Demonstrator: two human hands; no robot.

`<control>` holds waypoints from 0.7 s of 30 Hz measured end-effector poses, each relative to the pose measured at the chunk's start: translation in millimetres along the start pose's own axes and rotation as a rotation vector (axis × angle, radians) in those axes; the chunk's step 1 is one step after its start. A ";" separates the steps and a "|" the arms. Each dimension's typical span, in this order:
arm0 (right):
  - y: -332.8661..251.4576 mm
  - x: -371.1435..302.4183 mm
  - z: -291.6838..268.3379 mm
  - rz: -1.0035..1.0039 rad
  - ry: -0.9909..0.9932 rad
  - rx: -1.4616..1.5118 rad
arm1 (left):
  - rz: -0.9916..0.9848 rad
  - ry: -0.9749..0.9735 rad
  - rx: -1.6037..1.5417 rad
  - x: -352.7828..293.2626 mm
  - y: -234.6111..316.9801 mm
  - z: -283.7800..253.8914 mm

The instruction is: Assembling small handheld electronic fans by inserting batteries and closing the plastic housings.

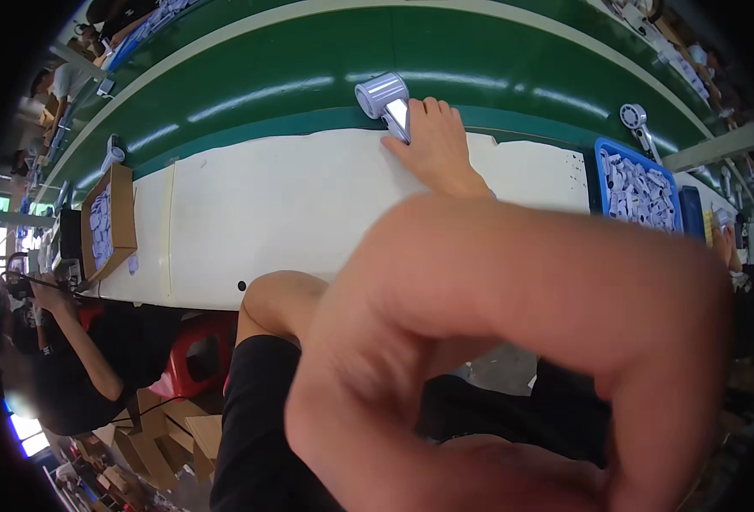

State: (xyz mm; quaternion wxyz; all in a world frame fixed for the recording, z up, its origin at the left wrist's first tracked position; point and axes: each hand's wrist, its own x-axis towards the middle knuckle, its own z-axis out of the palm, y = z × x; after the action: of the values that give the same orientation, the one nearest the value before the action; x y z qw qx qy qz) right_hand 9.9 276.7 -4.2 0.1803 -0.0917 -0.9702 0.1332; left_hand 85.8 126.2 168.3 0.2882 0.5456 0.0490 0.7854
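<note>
Head-worn fisheye, looking down, near worktable point(249, 196)

A work surface point(266, 205) is bordered on its far side by a conveyor belt point(291, 68). At the middle of that border a handheld fan point(384, 96) is located, with the right hand point(438, 141) against its handle. A cardboard box point(122, 213) is placed at the left end; its contents appear to be small parts, though poorly seen. At the right end small parts point(637, 189) are contained in a plastic tray point(599, 166). A stool point(191, 363) is positioned below, front left.
</note>
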 end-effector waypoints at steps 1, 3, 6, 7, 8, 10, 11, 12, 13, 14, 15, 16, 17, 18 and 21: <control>-5.0 -1.1 -7.8 -0.011 0.009 -0.008 | 0.020 -0.020 0.022 -1.0 3.2 2.1; -7.0 -1.2 -29.9 -0.163 0.165 0.431 | 0.056 -0.061 0.070 -1.0 9.6 3.6; -29.4 -29.0 -115.9 -0.216 0.076 1.060 | 0.112 -0.119 0.143 8.0 30.3 -17.6; -40.8 -44.8 -139.6 -0.354 -0.034 1.350 | 0.118 -0.123 0.180 2.2 44.5 -22.2; -64.2 -62.2 -165.6 -0.577 0.018 1.398 | 0.128 -0.126 0.239 4.0 56.9 -16.3; -58.2 -80.6 -185.8 -0.606 0.032 1.364 | 0.175 -0.165 0.234 6.6 64.0 -18.8; -43.0 -87.9 -203.1 -0.658 0.028 1.403 | 0.180 -0.166 0.276 3.0 69.9 -17.1; -42.2 -104.8 -192.6 -0.706 0.025 1.442 | 0.185 -0.166 0.317 -2.7 75.0 -13.5; -41.3 -107.8 -202.9 -0.760 0.028 1.464 | 0.198 -0.178 0.350 1.1 77.8 -17.3; -36.3 -99.6 -225.2 -0.813 0.031 1.489 | 0.208 -0.190 0.383 3.7 81.0 -20.5; -46.8 -103.3 -192.2 -0.864 0.036 1.517 | 0.215 -0.200 0.417 1.9 87.3 -20.0; -41.1 -102.5 -195.5 -0.896 0.045 1.528 | 0.225 -0.209 0.426 3.3 81.9 -18.7; -39.2 -106.7 -203.2 -0.926 0.056 1.540 | 0.233 -0.218 0.434 2.5 76.2 -13.9; -38.9 -111.4 -202.3 -0.956 0.069 1.552 | 0.240 -0.226 0.442 -3.4 86.7 -6.5; -32.5 -108.5 -203.3 -1.054 0.119 1.600 | 0.247 -0.257 0.475 7.9 91.4 -30.2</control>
State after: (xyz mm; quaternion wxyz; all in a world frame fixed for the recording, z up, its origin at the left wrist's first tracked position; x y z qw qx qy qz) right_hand 181.4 267.2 152.7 0.2751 0.5001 -0.4978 0.6530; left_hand 20.7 61.6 198.5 0.0584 0.6945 0.1277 0.7057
